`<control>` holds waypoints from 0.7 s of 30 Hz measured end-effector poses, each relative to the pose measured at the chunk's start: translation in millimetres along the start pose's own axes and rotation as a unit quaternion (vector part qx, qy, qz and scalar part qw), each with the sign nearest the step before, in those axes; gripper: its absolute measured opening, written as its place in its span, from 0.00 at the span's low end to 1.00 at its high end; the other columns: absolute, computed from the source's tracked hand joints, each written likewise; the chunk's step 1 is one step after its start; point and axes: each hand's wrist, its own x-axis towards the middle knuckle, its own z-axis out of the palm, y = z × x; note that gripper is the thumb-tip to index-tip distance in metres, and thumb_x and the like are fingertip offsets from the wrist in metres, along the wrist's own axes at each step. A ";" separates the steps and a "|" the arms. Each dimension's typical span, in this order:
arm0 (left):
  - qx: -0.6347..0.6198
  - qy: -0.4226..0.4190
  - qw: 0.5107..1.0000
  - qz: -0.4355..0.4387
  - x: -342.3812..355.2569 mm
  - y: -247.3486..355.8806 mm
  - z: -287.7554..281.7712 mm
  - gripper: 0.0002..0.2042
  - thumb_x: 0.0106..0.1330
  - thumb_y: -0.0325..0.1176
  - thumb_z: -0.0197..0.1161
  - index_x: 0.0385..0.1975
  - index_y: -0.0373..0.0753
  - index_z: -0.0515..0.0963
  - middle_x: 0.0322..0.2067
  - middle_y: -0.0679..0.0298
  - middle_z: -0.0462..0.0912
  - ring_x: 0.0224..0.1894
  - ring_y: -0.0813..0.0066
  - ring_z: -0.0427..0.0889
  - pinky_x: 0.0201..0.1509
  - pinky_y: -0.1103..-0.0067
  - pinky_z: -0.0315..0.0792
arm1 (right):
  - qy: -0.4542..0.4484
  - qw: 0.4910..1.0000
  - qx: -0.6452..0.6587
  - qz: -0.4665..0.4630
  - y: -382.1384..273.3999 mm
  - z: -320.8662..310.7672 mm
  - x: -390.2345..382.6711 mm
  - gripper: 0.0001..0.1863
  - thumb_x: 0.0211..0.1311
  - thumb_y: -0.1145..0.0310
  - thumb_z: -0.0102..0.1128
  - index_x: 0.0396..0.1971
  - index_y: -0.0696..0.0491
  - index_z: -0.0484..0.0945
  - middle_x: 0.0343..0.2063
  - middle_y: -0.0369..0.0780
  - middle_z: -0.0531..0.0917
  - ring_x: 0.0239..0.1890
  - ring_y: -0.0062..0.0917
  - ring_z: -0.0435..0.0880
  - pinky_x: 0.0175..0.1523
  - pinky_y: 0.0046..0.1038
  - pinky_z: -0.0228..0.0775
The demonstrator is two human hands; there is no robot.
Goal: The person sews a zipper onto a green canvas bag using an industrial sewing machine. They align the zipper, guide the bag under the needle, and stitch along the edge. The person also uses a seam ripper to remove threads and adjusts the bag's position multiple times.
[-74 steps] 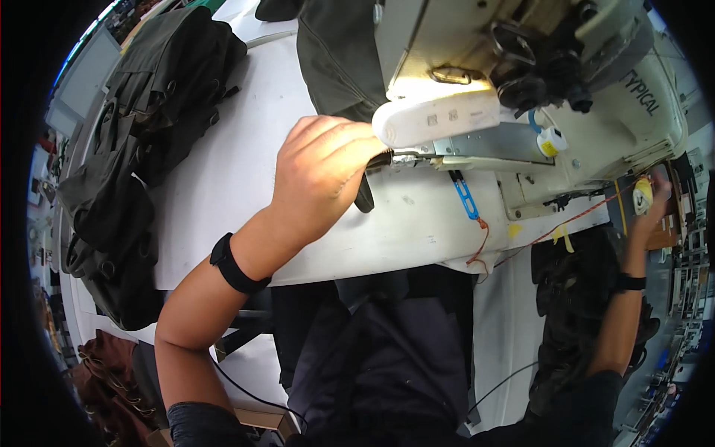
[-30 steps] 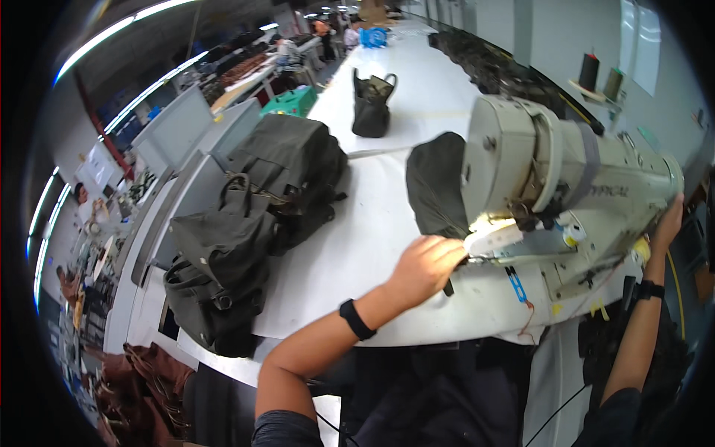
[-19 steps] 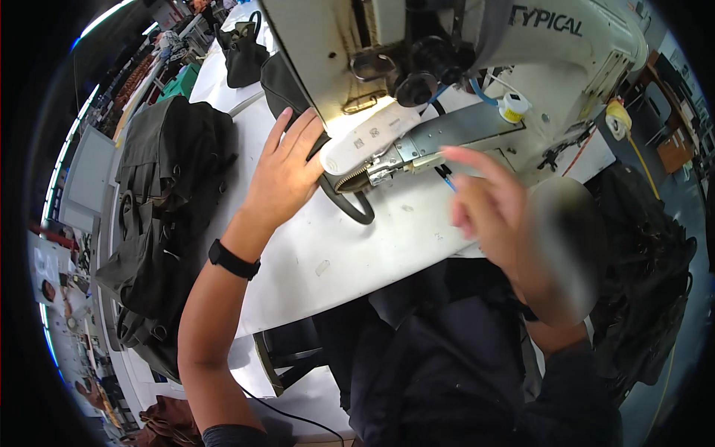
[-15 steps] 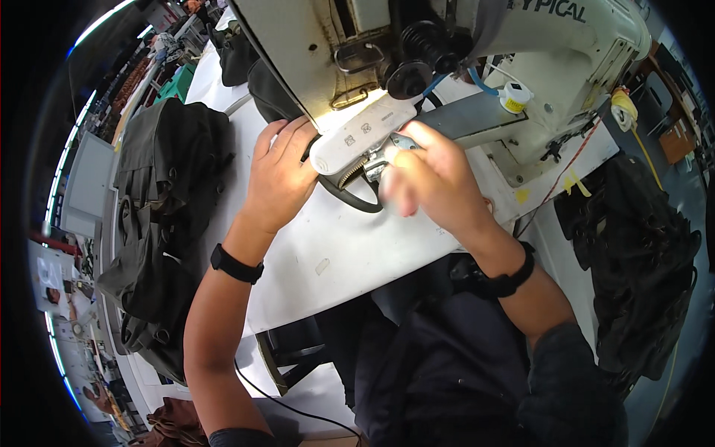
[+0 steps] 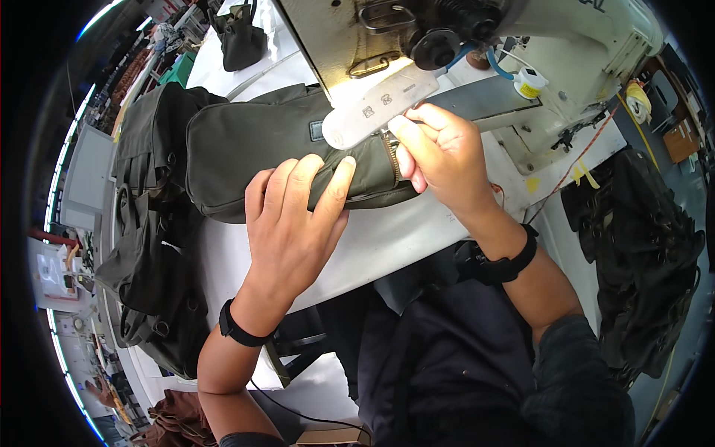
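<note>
An olive-green fabric bag (image 5: 246, 149) lies across the work table, its right part under the head of a sewing machine (image 5: 350, 45). My left hand (image 5: 290, 216) rests flat on its near side, fingers spread and holding nothing. A brass-toothed zipper (image 5: 392, 160) runs along the bag's right end. Beside it my right hand (image 5: 443, 153) is closed, with thumb and fingers pinching the bag's edge; the exact grip is partly hidden. A pale rounded cover (image 5: 380, 108) on the machine hides the needle area.
Dark bags are piled (image 5: 156, 223) at the left, and more dark bags hang (image 5: 633, 253) at the right. A small black bag (image 5: 240, 37) stands on the table farther back. The machine's grey arm (image 5: 484, 100) extends to the right of my right hand.
The olive bag now lies spread out to the left of the machine head. My left hand has moved from beside the cover onto the bag. My right hand remains near the zipper.
</note>
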 end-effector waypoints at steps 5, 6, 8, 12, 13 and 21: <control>0.032 -0.061 0.998 -0.012 -15.5 -27.2 -37.7 0.34 0.53 0.40 0.80 0.63 0.44 0.79 0.59 0.62 0.82 0.64 0.62 0.79 0.75 0.61 0.62 | 0.067 0.988 -0.090 -0.105 26.1 -29.0 -38.0 0.14 0.80 0.66 0.57 0.47 0.62 0.83 0.30 0.39 0.86 0.31 0.16 0.84 0.40 0.22 0.78; 0.061 -0.049 0.997 -0.012 -20.0 -39.2 -42.4 0.35 0.51 0.39 0.81 0.64 0.43 0.79 0.60 0.61 0.81 0.66 0.61 0.78 0.76 0.59 0.62 | 0.039 0.985 -0.117 -0.119 36.8 -33.2 -36.3 0.16 0.81 0.65 0.55 0.51 0.63 0.83 0.36 0.40 0.87 0.39 0.18 0.84 0.47 0.23 0.76; 0.101 -0.040 0.994 -0.031 -25.3 -57.3 -52.5 0.30 0.55 0.34 0.79 0.60 0.43 0.81 0.58 0.61 0.83 0.65 0.61 0.79 0.76 0.58 0.63 | -0.013 0.977 -0.166 -0.135 52.0 -32.0 -41.7 0.19 0.84 0.63 0.51 0.57 0.64 0.81 0.48 0.43 0.87 0.54 0.22 0.84 0.62 0.25 0.73; 0.072 -0.008 0.997 -0.011 -20.2 -79.1 -54.6 0.17 0.60 0.28 0.76 0.49 0.41 0.85 0.47 0.63 0.87 0.55 0.63 0.85 0.72 0.60 0.69 | -0.180 0.983 -0.041 0.006 66.9 -19.4 -34.4 0.25 0.87 0.56 0.44 0.60 0.63 0.80 0.54 0.40 0.86 0.59 0.22 0.81 0.65 0.24 0.69; 0.063 -0.004 0.998 -0.016 -15.0 -79.3 -58.5 0.14 0.60 0.28 0.75 0.46 0.41 0.86 0.44 0.64 0.88 0.52 0.65 0.86 0.71 0.61 0.70 | -0.204 0.974 -0.070 0.073 60.3 -20.6 -32.9 0.25 0.85 0.53 0.48 0.50 0.62 0.84 0.38 0.36 0.84 0.42 0.16 0.77 0.52 0.24 0.72; -0.200 -0.206 0.938 -0.192 57.1 -99.4 -88.2 0.07 0.70 0.27 0.69 0.42 0.31 0.84 0.33 0.60 0.85 0.36 0.70 0.84 0.44 0.77 0.76 | -0.267 0.819 0.388 0.329 3.6 -34.8 -14.6 0.24 0.82 0.54 0.53 0.50 0.65 0.78 0.39 0.51 0.88 0.32 0.35 0.92 0.36 0.34 0.88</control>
